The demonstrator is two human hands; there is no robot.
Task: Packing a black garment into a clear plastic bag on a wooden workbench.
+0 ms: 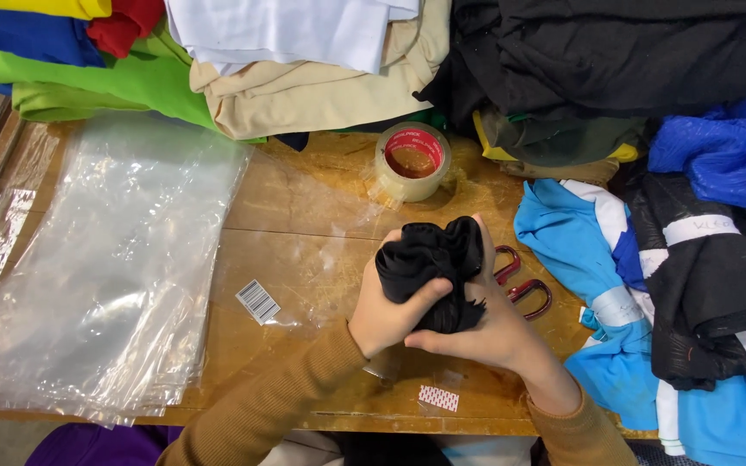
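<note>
Your left hand (388, 312): fingers curled tight around the lower left of a bunched black cloth (433, 269), thumb pressed into its front. Your right hand (492, 324): palm cupped under and behind the same bundle, fingers wrapped up its right side, closed on it. Black cloth: crumpled into a ball, held between both hands just above the wooden table (321, 198), near its front edge. Scissors with red handles (524, 280): lying on the table just right of your right hand, partly hidden behind it. Roll of clear packing tape (412, 160): flat on the table beyond the bundle, well apart from your hands. Barcode sticker (258, 301): on the table left of your left wrist. Small patterned label (439, 398): near the table edge between your forearms. Stack of clear plastic bags (105, 267): spread over the left part of the table. Folded blue, white and black garments (649, 293): piled to your right. Stacks of coloured fabric (304, 60): along the far edge.
</note>
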